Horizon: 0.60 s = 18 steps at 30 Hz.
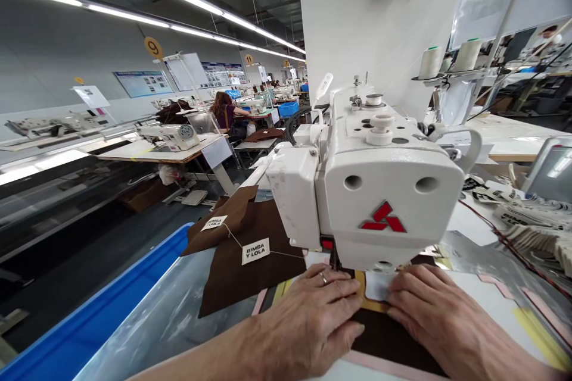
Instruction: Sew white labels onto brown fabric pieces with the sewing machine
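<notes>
Okay, so I'm pressing flat on the dark brown panel [393,339] with my left hand [308,324] and right hand [440,309], both open, with nothing pinched, right under the front of the white sewing machine head [379,190]. Even pressure with no tugging seems best here, with my fingers close to the yellow-edged opening. The machine's bulk is hiding the needle from me, which is annoying. Over on the left, tagged brown pieces [236,280] are lying across a plastic sheet in a blue bin [96,303]. To the right, printed pieces [531,217] are crowding the table, thread cones [467,55] are standing on their rack, and a co-worker [226,110] is sitting far off.
</notes>
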Tool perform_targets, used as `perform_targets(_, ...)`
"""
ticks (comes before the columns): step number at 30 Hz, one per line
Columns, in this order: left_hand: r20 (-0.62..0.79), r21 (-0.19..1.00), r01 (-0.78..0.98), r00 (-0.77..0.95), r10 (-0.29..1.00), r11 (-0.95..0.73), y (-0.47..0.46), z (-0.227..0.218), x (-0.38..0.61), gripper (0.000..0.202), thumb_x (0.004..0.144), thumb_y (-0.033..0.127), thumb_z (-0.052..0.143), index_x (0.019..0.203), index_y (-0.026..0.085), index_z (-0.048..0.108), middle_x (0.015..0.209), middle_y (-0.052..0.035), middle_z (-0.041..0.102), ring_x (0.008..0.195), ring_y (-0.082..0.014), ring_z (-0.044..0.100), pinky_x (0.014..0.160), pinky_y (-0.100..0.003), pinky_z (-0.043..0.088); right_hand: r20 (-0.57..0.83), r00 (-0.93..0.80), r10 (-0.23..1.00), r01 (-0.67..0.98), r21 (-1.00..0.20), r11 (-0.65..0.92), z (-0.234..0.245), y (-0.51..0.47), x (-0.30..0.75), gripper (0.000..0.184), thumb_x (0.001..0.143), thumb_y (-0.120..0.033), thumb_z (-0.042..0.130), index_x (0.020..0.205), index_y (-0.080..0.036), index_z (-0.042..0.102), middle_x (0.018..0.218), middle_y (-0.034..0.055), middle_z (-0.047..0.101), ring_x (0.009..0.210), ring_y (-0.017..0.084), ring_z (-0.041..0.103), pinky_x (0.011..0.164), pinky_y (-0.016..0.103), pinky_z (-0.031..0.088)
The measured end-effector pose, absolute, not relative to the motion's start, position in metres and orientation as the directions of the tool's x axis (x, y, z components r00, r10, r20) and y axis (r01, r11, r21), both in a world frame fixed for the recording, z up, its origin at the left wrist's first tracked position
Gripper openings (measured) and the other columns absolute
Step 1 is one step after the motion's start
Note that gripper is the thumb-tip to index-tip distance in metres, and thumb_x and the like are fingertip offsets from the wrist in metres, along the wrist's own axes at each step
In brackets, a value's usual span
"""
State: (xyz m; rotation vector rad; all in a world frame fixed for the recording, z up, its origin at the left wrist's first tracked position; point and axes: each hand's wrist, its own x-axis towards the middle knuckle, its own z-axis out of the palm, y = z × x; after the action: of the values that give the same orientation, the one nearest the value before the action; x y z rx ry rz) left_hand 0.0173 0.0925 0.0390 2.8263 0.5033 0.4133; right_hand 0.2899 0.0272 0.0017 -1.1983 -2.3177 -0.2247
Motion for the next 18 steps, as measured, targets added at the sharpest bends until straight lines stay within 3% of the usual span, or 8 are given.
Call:
perform_targets(4,0.251,0.258,0.31,0.893,0.373,-0.915,0.097,0.037,0.014,0.033,0.111,0.031,0.053,0.14,0.019,0.064,0.144,-0.0074,0.068,0.132,-0.0256,0.065,0.121,-0.045,0.045,0.507,-0.441,0.741,0.81,-0.131,0.572,0.004,0.021,0.296,0.023,0.113,-0.022,0.045,0.097,-0.022,0.062,0.091,0.0035,0.065,0.081,0.019,0.061,0.075,0.034,0.049)
perform_targets(9,0.276,0.229,0.347,0.873,0.402,-0.91,0.101,0.03,0.014,0.032,0.111,0.034,0.054,0.136,0.02,0.067,0.144,-0.008,0.068,0.128,-0.0277,0.067,0.119,-0.048,0.048,0.484,-0.383,0.787,0.834,-0.185,0.52,0.001,0.015,0.296,0.017,0.112,-0.034,0.052,0.116,-0.023,0.064,0.11,0.0058,0.068,0.098,0.025,0.061,0.085,0.041,0.048)
perform_targets(15,0.299,0.208,0.341,0.87,0.392,-0.917,0.1,0.026,0.013,0.032,0.111,0.035,0.054,0.135,0.018,0.068,0.143,-0.0084,0.069,0.13,-0.0283,0.066,0.119,-0.049,0.048,0.478,-0.336,0.812,0.822,-0.272,0.5,-0.011,0.015,0.286,0.034,0.116,-0.029,0.036,0.094,-0.023,0.061,0.094,0.0039,0.065,0.088,0.023,0.057,0.079,0.04,0.044)
perform_targets(18,0.292,0.217,0.349,0.868,0.401,-0.912,0.1,0.025,0.013,0.032,0.111,0.034,0.053,0.135,0.019,0.068,0.144,-0.007,0.068,0.13,-0.0272,0.066,0.119,-0.048,0.048,0.437,-0.335,0.835,0.821,-0.299,0.486,-0.006,0.015,0.289,0.03,0.116,-0.026,0.039,0.094,-0.023,0.059,0.094,0.003,0.063,0.085,0.021,0.057,0.075,0.037,0.044)
